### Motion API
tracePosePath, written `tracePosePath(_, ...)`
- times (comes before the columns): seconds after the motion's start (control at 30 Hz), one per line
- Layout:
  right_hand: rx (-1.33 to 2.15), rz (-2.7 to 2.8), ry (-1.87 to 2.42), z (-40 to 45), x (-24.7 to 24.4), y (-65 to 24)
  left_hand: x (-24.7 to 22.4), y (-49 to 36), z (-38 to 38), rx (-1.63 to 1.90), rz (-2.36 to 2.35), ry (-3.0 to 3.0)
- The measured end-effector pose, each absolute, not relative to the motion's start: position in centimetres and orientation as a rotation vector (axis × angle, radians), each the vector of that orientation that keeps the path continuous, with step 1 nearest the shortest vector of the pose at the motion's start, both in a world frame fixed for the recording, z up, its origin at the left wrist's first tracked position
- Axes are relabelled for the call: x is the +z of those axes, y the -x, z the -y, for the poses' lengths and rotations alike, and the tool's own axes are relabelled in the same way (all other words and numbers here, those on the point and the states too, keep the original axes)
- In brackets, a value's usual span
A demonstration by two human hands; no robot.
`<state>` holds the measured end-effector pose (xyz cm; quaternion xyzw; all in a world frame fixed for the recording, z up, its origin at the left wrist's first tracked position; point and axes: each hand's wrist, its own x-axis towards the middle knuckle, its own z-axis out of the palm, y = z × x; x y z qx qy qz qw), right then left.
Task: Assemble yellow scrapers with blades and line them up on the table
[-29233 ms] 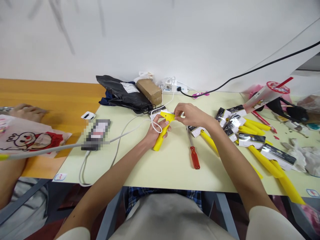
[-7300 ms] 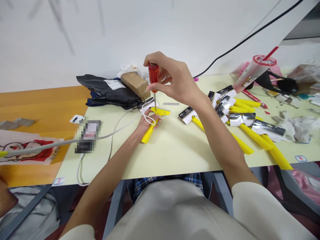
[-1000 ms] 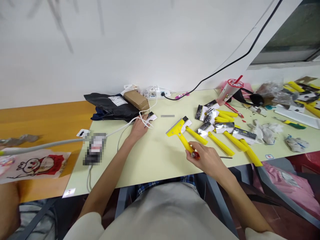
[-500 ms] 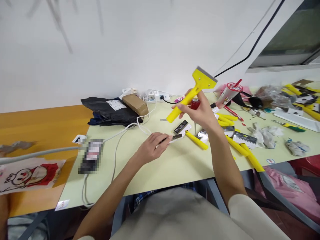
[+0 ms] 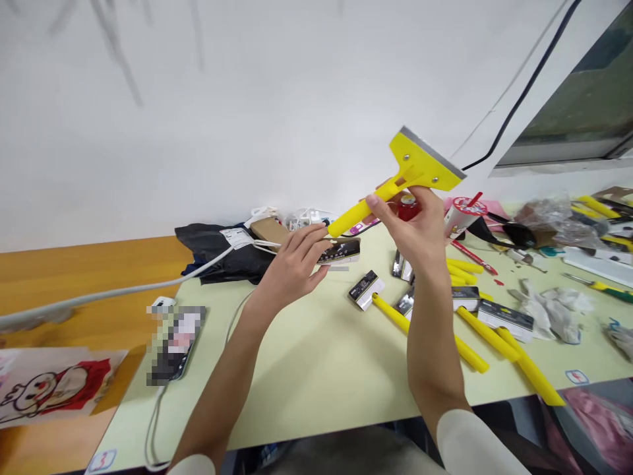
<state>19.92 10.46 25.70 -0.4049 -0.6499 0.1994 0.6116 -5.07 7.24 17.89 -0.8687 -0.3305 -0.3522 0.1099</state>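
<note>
Right hand (image 5: 420,227): closed round yellow scraper (image 5: 380,194), raised above the table's (image 5: 316,369) back edge, blade up. Left hand (image 5: 295,264): pinched black-and-white card (image 5: 341,252) beside the scraper's handle end.

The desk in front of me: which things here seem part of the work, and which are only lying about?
Seem part of the work:
yellow scraper and red handle, at the right hand
printed card, in the left hand
yellow handles with cards

Seem only lying about:
drink cup
black bag
brown box
</note>
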Motion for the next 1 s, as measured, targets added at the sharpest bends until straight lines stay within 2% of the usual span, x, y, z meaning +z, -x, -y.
tracePosePath(0.27, 0.540, 1.511, 0.975, -10.5, 25.8, -19.9, 17.6, 6.6, -8.5, -1.003, 0.977, 2.417)
tracePosePath(0.53, 0.567, 1.550, 0.998, -11.5, 24.8, -19.2, 17.3, 7.1, -8.5, -1.158, 0.856, 2.421)
tracePosePath(0.83, 0.814, 1.590, 1.160, -12.9, 24.0, -18.2, 18.8, 7.9, -7.5, -1.139, 0.955, 2.419)
tracePosePath(1.0, 1.090, 1.508, 1.133, -13.8, 23.6, -18.1, 19.1, 8.1, -7.9, -1.154, 0.929, 2.437)
